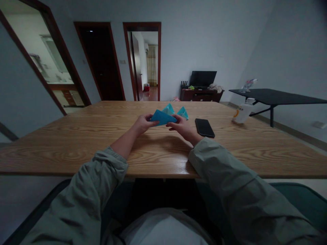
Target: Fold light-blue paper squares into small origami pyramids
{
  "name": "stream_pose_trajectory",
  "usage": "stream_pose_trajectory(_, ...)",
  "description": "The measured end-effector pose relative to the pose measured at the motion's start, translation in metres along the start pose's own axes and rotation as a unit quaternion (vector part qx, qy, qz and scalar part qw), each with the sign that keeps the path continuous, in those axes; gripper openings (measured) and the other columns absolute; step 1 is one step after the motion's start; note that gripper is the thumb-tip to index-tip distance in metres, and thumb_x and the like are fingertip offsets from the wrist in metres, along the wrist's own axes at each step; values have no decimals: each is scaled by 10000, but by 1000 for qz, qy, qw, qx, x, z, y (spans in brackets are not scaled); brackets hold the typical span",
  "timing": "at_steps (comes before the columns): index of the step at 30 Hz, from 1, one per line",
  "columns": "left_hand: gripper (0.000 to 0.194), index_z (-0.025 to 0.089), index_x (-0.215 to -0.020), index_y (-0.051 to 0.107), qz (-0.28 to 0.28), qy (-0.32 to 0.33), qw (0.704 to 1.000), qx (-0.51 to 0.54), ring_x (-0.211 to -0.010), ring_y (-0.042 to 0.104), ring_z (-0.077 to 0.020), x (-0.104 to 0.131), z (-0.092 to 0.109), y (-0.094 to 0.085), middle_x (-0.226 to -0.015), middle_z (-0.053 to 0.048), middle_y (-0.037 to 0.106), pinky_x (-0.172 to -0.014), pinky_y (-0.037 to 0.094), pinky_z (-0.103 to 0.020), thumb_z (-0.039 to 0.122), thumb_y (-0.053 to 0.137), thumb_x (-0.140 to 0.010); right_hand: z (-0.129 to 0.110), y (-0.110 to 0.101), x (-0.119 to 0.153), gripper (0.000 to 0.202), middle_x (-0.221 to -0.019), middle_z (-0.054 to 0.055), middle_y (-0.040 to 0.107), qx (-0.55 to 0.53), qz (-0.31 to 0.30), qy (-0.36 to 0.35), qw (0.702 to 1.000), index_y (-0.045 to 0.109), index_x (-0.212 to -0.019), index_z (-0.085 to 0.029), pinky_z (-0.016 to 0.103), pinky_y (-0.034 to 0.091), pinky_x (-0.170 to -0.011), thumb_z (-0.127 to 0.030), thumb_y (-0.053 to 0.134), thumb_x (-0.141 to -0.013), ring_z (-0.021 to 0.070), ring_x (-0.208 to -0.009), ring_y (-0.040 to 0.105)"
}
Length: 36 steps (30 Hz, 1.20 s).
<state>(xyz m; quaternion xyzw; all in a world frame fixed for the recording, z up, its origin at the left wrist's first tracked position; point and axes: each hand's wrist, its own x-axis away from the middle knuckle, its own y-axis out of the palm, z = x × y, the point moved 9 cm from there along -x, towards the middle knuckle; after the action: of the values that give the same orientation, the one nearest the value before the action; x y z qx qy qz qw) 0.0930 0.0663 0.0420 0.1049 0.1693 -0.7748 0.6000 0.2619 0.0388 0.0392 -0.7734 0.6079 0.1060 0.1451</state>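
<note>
A folded piece of blue paper is held up over the wooden table, between my two hands. My left hand pinches its left corner, thumb in front. At the right corner, my right hand grips it between thumb and fingers. Just behind the paper is a light blue folded paper shape with a pointed top. Another light blue folded paper shape stands behind my right hand. Their lower parts are partly hidden by the held paper and my right hand.
On the wooden table, a black phone lies right of my right hand. Farther right is a white container with an orange mark. A black table stands beyond the right edge, with a clear plastic item on it.
</note>
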Motion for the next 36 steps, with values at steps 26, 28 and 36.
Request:
stream_pose_trajectory(26,410,172,-1015,616,-73,-33,990,-116,-505,566,-115,8,-5,31,-702,-16,644,-427,394,-204,506,636,-779,0,21,3,297,-829,32,628,181,-38,-59,981,625,-980,-199,233,453,-534,-467,544,-880,132,-612,545)
stream_pose_trajectory(28,380,170,-931,627,-54,-1,987,-154,-482,534,-100,8,0,31,-671,-3,621,-441,375,-206,523,611,-791,-1,18,3,298,-774,23,604,234,-12,-76,969,619,-944,-202,239,433,-560,-472,499,-908,136,-607,528)
stream_pose_trajectory(36,432,181,-627,611,-5,65,970,-233,-485,449,-113,8,17,24,-499,15,511,-470,283,-247,593,604,-757,-10,8,2,367,-745,56,616,397,47,-98,911,592,-797,-184,265,389,-632,-429,379,-967,167,-659,523)
